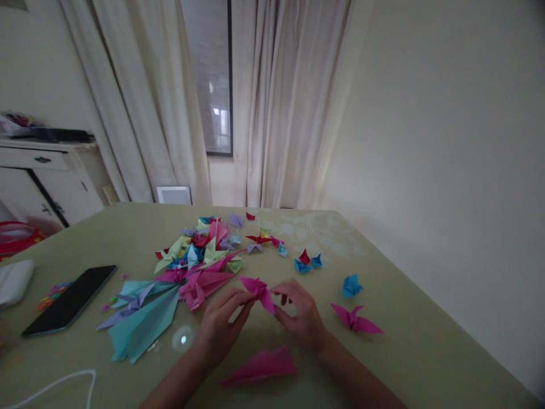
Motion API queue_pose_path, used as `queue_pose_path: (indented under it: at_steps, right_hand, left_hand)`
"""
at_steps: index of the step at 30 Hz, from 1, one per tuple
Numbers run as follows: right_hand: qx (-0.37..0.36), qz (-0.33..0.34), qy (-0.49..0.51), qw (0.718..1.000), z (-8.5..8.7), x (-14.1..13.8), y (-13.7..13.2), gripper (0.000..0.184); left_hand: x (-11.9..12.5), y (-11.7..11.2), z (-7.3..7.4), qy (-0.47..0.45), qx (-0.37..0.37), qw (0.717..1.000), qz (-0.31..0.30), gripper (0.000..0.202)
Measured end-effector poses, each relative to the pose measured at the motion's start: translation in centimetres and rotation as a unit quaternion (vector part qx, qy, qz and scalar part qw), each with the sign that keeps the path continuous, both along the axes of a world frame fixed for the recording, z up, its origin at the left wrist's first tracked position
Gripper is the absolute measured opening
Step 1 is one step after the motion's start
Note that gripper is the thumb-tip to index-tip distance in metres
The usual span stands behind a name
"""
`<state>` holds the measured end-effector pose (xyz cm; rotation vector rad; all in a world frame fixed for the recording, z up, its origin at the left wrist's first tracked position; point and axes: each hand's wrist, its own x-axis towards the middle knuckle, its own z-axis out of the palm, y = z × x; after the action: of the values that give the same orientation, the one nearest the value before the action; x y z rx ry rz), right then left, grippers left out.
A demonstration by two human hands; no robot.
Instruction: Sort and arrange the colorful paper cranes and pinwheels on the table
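- Magenta paper, folded into a crane shape (259, 289), is held just above the table (426, 341), between a person's two bare hands.
- The left hand (223, 324) pinches the folded crane's left side, thumb and forefinger closed on the paper.
- The right hand (302, 318) is curled at its right edge, with a gap showing between thumb and forefinger; whether those fingertips grip the paper cannot be told.
- Below the hands, on the near side, lies a magenta folded sheet (264, 366).
- To the right rest a second magenta crane (355, 322) and, just beyond it, a blue folded piece (351, 286).
- To the left, a colourful origami pile (218, 232) spreads toward the far side, a large teal piece (147, 326) at its near end.
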<state>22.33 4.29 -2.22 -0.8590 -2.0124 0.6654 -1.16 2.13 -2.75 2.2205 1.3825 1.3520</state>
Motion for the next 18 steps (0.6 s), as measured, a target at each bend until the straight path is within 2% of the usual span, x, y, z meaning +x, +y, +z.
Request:
queue_pose_path:
  at_steps: [2,4,5,9,11,14,16,18]
  right_hand:
    - [0.075,-0.063,0.028,0.995,0.4,0.4,0.5,0.037]
    - [0.109,-0.045,0.020,0.993,0.7,0.8,0.9,0.051]
    - [0.112,-0.018,0.009,0.994,0.8,0.8,1.0,0.052]
    - [0.102,0.067,-0.040,0.992,0.8,0.7,0.9,0.024]
    - [0.094,0.060,-0.049,0.993,1.0,1.0,1.0,0.015]
    - [0.068,0.002,-0.056,0.996,2.6,2.5,1.6,0.014]
    - [0.041,-0.045,-0.080,0.995,4.2,4.5,1.8,0.017]
    - [0.012,-0.097,-0.111,0.989,5.7,6.9,1.7,0.018]
  left_hand:
    - [0.3,-0.3,0.2,0.003,-0.012,0.999,-0.039,0.026]
    - [0.4,-0.5,0.3,0.000,-0.012,0.997,-0.072,0.027]
    - [0.5,-0.5,0.4,-0.001,-0.008,0.996,-0.083,0.027]
    - [0.8,-0.5,-0.1,0.029,0.017,0.995,-0.092,0.026]
    - [0.4,-0.2,-0.5,0.061,0.030,0.996,-0.059,0.024]
    - [-1.4,0.7,-0.7,0.149,0.063,0.986,0.050,0.026]
    - [-3.2,1.4,-0.7,0.243,0.055,0.959,0.136,0.035]
    - [-5.0,1.8,-0.6,0.331,0.013,0.922,0.201,0.045]
